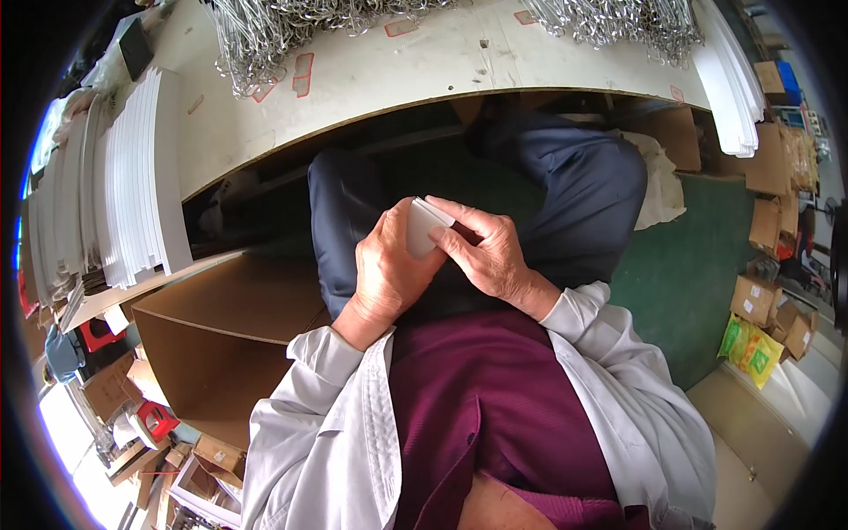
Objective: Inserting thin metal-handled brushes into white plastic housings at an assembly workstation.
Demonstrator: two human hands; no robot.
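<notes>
Above my lap, both hands are closed around a small white flat piece (426, 226) with a thin dark line along its upper edge. It might be a folded card or a short stack; I cannot tell which. My left hand (389, 262) wraps its left side and underside. From the right, my right hand (491, 250) pinches it, with the thumb on its face and the index finger along its top edge. The lower part of the piece is hidden by my fingers.
Ahead stands a white table (371, 88) bearing heaps of shiny metal wire hooks (609, 22). White flat strips are stacked at its left (132, 177) and right (729, 88) ends. An open cardboard box (221, 344) sits beside my left leg. More boxes (755, 299) lie far right.
</notes>
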